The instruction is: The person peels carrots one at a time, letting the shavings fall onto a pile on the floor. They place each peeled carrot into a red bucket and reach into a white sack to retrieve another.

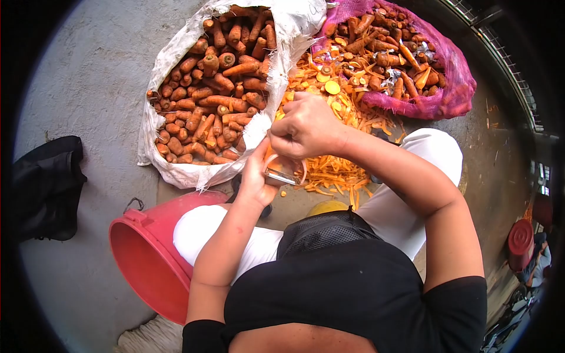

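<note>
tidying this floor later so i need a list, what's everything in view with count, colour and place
white sack: 1, white, top centre
carrots: many, orange-brown, in white sack
mesh sack: 1, pink-purple, top right
more carrots: many, orange-brown, in mesh sack
peelings: one pile, orange, mostly between sacks and person
tub: 1, red, tipped over, lower left
dark cloth: 1, black, far left
tool: 1, silver, by the left palm
lidded bin: 1, red, far right
trousers: 1 pair, white, below hands
top: 1, black, bottom centre
left hand: 1, centre
right hand: 1, curled, above left
</note>
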Tool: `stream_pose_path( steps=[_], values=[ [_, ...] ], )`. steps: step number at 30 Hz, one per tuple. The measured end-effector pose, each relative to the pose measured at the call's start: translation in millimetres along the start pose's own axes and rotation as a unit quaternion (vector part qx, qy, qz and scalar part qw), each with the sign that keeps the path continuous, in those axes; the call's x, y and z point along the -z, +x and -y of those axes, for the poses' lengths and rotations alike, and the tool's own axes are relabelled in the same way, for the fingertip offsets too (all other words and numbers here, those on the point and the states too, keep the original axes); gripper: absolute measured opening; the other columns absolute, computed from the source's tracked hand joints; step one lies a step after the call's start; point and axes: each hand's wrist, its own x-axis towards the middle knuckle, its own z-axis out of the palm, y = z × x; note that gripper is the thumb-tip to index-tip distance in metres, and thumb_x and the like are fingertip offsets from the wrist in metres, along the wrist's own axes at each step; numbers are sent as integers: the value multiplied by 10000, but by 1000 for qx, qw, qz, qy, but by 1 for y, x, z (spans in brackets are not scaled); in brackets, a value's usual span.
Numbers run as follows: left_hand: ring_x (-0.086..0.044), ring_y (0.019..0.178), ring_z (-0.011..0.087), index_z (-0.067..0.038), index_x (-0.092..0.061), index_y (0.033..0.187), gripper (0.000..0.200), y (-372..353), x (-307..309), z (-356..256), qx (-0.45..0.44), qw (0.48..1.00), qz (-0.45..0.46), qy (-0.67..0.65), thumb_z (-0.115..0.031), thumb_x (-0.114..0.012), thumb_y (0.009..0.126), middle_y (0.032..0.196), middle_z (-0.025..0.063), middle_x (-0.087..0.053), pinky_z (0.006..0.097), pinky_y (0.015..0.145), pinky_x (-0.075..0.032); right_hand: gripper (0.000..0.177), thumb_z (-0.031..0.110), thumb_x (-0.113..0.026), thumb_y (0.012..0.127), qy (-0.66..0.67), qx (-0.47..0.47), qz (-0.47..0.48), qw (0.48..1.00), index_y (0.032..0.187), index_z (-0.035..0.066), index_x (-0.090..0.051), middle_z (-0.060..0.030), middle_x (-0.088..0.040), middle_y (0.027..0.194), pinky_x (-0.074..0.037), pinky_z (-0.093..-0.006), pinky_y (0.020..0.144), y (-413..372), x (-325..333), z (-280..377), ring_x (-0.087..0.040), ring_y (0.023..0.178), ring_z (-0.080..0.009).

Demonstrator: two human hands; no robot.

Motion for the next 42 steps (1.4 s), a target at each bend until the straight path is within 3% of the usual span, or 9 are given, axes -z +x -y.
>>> stream_pose_path(
  steps=[8, 11, 16, 19, 20, 27, 31, 38, 42],
  values=[
    [-651, 734, 239, -36, -540, 1113, 407, -1, 7, 5, -18, 997, 39, 62, -401, -421, 977, 876, 128, -642, 371, 565, -553, 249, 230, -612, 700, 53, -38, 15, 998, 487, 140, -520, -45, -470, 463, -383, -351, 526, -7, -9, -10, -498, 462, -244],
    [-650, 651, 246, -68, -490, 1208, 455, -30, -11, 8, 23, 992, 25, 120, -450, -410, 973, 880, 143, -627, 360, 473, -538, 274, 243, -597, 739, 22, -193, 10, 981, 488, 149, -544, -41, -457, 449, -406, -321, 538, -6, 4, -47, -473, 421, -237],
    [-654, 687, 258, -58, -478, 1225, 452, -35, -4, 2, 27, 992, 73, 102, -430, -389, 986, 926, 149, -618, 364, 501, -544, 376, 189, -494, 825, -390, -183, 99, 897, 456, 201, -429, 18, -456, 409, -448, -385, 601, -33, 14, -124, -416, 369, -93],
    [-654, 740, 264, -48, -477, 1232, 464, -30, 4, -1, 17, 996, 70, 58, -431, -368, 994, 954, 153, -612, 390, 571, -567, 350, 281, -470, 875, -352, -188, -74, 914, 589, 168, -639, 15, -558, 456, -430, -361, 506, -17, 31, -109, -506, 382, -136],
    [-651, 789, 273, -49, -469, 1249, 456, -25, 12, -2, 23, 996, 81, 26, -417, -375, 996, 972, 150, -609, 402, 616, -570, 313, 328, -493, 862, -198, -351, 4, 915, 699, 181, -717, 8, -604, 491, -421, -320, 437, 0, 41, -79, -558, 412, -135],
    [-657, 807, 233, -49, -551, 1130, 368, -11, -9, -8, 1, 999, -28, -46, -364, -421, 989, 977, 103, -643, 399, 667, -563, 254, 197, -621, 730, 28, -59, -34, 997, 508, 118, -525, -60, -455, 476, -368, -358, 515, 7, 10, -7, -478, 462, -238],
    [-638, 929, 176, -98, -513, 1220, 369, -1, 8, -6, 29, 992, 119, -37, -372, -396, 1003, 1047, 57, -631, 351, 775, -553, 252, 208, -637, 694, 14, -13, -36, 999, 490, 141, -507, -47, -440, 463, -343, -370, 500, 6, 6, 7, -474, 459, -244],
    [-648, 929, 197, -79, -507, 1217, 359, -3, -7, 2, -4, 999, -27, -22, -353, -423, 1000, 1045, 81, -629, 365, 794, -557, 252, 215, -630, 683, 22, -17, -18, 999, 486, 144, -489, -57, -438, 465, -337, -376, 497, -3, 0, 1, -468, 459, -264],
    [-648, 896, 212, -61, -518, 1186, 365, -3, 1, 2, -10, 1000, 12, -13, -356, -414, 997, 1014, 95, -635, 367, 763, -554, 273, 211, -626, 690, 23, -34, -10, 999, 480, 127, -473, -62, -446, 462, -349, -376, 501, -4, -2, -1, -476, 460, -265]
  ],
)
